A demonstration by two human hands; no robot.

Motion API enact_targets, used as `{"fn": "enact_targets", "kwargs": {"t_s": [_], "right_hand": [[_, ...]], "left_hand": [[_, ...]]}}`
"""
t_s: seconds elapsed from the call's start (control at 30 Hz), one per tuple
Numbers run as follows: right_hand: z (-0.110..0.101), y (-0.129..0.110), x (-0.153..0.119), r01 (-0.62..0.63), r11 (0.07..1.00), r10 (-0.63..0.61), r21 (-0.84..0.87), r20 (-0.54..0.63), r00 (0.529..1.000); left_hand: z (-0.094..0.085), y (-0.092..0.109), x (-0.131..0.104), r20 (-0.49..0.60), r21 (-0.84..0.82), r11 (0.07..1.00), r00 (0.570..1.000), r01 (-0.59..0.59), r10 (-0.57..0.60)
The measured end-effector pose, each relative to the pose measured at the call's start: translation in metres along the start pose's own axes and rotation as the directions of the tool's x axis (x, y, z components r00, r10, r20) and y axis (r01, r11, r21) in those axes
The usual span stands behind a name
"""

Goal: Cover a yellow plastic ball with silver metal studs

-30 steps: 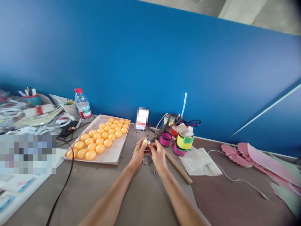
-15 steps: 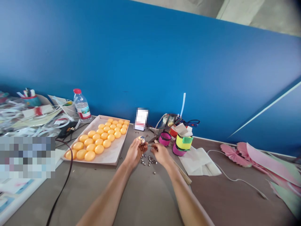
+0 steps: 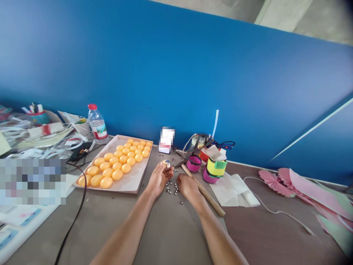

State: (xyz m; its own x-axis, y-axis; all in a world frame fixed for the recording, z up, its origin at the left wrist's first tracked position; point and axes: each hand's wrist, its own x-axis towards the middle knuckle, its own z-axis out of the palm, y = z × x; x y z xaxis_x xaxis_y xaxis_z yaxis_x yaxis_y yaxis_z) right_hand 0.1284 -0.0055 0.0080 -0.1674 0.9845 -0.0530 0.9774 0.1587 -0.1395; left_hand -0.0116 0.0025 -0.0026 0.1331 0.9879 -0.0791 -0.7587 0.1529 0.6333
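Observation:
My left hand (image 3: 157, 180) is closed around a small ball (image 3: 166, 164) that looks orange and is partly covered with shiny silver bits. Below and right of it, several small round silver beads (image 3: 168, 190) lie scattered on the table. My right hand (image 3: 189, 187) rests low over the right side of these beads with its fingers curled inward. Its fingertips are mostly hidden, so whatever they pinch does not show. A bundle of thin wooden sticks (image 3: 205, 193) lies just right of the right hand.
On the left, a shallow box (image 3: 138, 182) holds rows of orange balls (image 3: 117, 174), with a water bottle (image 3: 97, 127) behind. A phone-like screen (image 3: 166, 140) stands ahead. Magenta (image 3: 193, 163) and yellow-green (image 3: 216, 167) holders, white paper (image 3: 237, 191) and a cable (image 3: 275, 211) lie right.
My right hand has moved down and slightly away from the ball, over the scattered beads, and turned its fingers inward. The left hand keeps the ball in nearly the same place.

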Motion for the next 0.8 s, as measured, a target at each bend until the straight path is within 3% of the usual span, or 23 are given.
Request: {"fn": "enact_targets", "kwargs": {"t_s": [0.27,0.5,0.8], "right_hand": [[-0.012,-0.008,-0.006,0.112,0.987,-0.119,0.114,0.056,0.991],[-0.002,-0.012,-0.006,0.172,0.975,-0.179,0.141,0.043,0.983],[-0.002,0.003,0.002,0.111,0.935,-0.091,0.338,-0.074,0.993]], "left_hand": [[0.001,0.003,-0.001,0.007,-0.015,1.0,1.0,0.005,-0.005],[0.002,0.002,-0.001,0.002,-0.018,1.0,1.0,0.01,-0.01],[-0.001,0.007,0.003,-0.032,-0.036,0.999,0.999,-0.016,0.014]]}}
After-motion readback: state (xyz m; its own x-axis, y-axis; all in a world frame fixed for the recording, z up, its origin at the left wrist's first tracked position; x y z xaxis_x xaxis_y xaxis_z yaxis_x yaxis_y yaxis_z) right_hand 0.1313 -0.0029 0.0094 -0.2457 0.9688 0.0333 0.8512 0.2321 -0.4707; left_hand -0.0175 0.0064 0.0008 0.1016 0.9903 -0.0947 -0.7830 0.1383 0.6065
